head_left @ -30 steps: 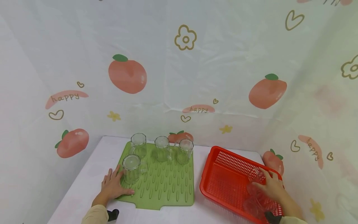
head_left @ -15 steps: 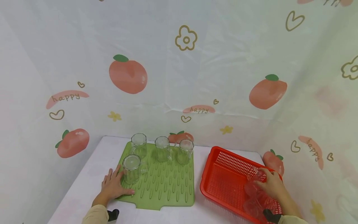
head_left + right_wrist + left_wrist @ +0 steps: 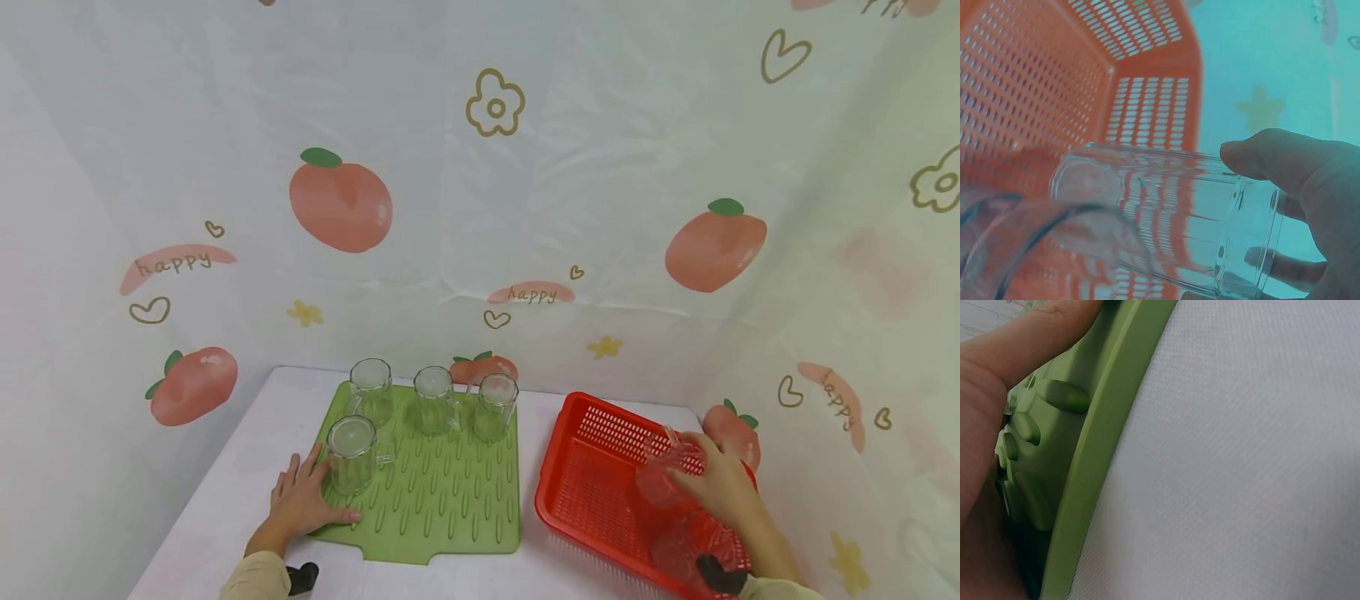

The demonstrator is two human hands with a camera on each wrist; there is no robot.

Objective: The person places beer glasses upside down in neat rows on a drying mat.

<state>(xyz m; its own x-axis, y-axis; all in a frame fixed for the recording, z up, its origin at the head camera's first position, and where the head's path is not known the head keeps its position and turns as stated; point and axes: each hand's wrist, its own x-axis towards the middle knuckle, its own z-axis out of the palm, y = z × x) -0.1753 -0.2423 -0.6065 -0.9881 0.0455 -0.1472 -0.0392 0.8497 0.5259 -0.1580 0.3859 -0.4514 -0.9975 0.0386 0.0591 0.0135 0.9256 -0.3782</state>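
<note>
My left hand [image 3: 298,504] rests with spread fingers on the left edge of a green drying mat [image 3: 450,521], close beside an upside-down glass mug [image 3: 352,458]. In the left wrist view a finger lies over the raised ridges near the mat's rim. My right hand [image 3: 722,482] grips a clear glass mug [image 3: 660,483] inside the red plastic basket [image 3: 550,512]. The right wrist view shows that mug [image 3: 1166,200] tilted on its side, with the thumb on one side and fingers on the other, near one end.
Three more glass mugs stand along the mat's back edge, such as the middle mug [image 3: 435,404]. Other clear glassware [image 3: 686,550] lies in the basket's near right part. A white printed curtain [image 3: 420,250] rises behind the white-covered table [image 3: 247,467].
My right hand has moved left and slightly up within the basket, bringing the glass mug with it, away from the other glassware. The left hand stays on the mat.
</note>
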